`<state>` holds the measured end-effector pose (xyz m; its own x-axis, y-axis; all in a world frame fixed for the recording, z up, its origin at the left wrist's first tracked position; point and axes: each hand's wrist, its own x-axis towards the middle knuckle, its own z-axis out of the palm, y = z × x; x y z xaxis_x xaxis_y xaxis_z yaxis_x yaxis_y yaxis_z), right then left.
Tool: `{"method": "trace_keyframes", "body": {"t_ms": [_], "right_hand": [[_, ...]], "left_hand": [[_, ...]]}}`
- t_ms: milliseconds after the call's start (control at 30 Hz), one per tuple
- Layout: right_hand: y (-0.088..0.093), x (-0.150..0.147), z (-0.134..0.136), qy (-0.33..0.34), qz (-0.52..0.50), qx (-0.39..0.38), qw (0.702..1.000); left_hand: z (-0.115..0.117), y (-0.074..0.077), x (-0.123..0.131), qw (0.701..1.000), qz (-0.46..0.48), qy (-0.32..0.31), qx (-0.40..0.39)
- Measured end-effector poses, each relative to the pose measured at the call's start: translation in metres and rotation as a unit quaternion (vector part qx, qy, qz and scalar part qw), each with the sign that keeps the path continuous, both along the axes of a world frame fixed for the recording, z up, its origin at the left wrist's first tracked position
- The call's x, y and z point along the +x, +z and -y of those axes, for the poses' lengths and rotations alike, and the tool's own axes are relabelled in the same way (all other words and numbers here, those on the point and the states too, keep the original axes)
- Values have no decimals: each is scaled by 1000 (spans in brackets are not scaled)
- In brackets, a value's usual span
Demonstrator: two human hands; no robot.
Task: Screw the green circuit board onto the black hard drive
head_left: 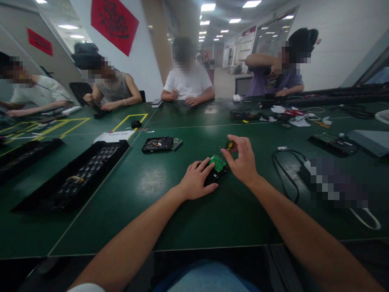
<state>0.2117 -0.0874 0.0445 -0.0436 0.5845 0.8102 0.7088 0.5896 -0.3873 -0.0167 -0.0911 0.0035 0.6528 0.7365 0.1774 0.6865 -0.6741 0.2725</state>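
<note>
A hard drive [216, 175] with a green circuit board [218, 163] facing up lies on the table in front of me. My left hand [197, 180] holds it from the left, fingers spread over the board side and thumb along the near edge. Just beyond the drive's right side, my right hand [243, 160] has thumb and fingers curled around a screwdriver [231, 145] with a yellow, black and red handle. The screwdriver's tip is too small to make out. A few tiny bits, perhaps screws, lie on the table just past the drive.
Another hard drive [157, 144] with a loose circuit board [176, 143] lies ahead left. Long black trays [88, 178] stand at left. At right are a black cable [285, 170], a further drive [332, 144] and a grey box [372, 142]. Several people sit across the green table [146, 211].
</note>
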Motion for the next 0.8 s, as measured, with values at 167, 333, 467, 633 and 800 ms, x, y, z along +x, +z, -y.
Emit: {"method": "trace_keyframes", "body": {"t_ms": [167,333,467,633,800], "right_hand": [[0,1,-1,-4,4,10,1000],[-5,1,-3,19,-6,-7,1000],[-8,1,-5,36,-10,-28,999],[-4,1,-3,8,-3,-4,1000],[0,0,-1,-7,-1,5,1000]], "left_hand": [[1,3,0,1000,-4,-1,-4],[0,1,0,1000,-3,1,-9],[0,0,0,1000,-4,-1,-12],[-1,-1,0,1000,0,0,-9],[-1,-1,0,1000,2,-2,-4]]}}
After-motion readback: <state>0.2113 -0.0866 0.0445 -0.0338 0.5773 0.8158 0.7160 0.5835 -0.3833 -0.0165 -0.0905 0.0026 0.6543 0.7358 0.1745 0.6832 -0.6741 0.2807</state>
